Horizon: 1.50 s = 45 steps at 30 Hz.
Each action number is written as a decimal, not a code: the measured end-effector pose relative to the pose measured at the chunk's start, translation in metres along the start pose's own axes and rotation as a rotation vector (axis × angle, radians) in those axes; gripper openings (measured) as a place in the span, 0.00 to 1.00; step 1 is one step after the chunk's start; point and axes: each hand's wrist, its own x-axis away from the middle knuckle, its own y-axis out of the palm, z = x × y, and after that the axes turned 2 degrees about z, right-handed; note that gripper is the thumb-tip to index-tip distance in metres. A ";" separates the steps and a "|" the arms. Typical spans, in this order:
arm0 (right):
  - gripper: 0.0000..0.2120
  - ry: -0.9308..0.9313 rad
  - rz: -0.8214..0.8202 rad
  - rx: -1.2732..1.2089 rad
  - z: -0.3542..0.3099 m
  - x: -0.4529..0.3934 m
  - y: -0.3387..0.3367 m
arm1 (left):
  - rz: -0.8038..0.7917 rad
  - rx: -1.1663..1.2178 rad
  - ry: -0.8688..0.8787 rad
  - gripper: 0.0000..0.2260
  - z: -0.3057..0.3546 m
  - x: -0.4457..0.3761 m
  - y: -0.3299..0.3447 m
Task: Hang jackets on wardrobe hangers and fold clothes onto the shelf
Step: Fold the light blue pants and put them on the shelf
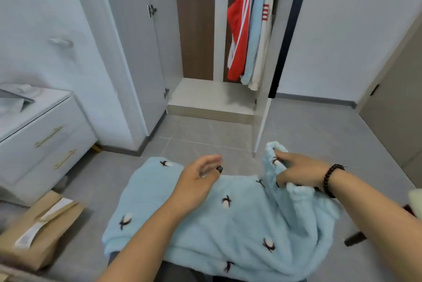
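Across your lap lies the light-blue fleece garment [228,220]; your right hand [296,173] grips its bunched edge, while your left hand [196,181] hovers above it, fingers loose and holding nothing. Farther ahead, the red jacket [239,28] hangs inside the open wardrobe [212,97].

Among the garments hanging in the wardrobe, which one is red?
The leftmost hanging garment, the red jacket with white stripes. The light blue garment and the white garment hang to its right.
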 end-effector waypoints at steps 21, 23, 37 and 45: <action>0.14 -0.397 0.016 0.560 -0.236 -0.055 0.148 | 0.371 0.204 -0.769 0.02 -0.196 0.044 -0.197; 0.16 -0.390 0.069 0.690 -0.246 -0.056 0.160 | 0.318 0.272 -0.856 0.06 -0.216 0.038 -0.190; 0.19 -0.351 0.134 1.139 -0.276 -0.084 0.210 | 0.353 0.996 -1.280 0.16 -0.332 0.008 -0.152; 0.22 -0.320 0.179 1.113 -0.272 -0.080 0.204 | 0.491 1.042 -1.164 0.14 -0.332 0.008 -0.163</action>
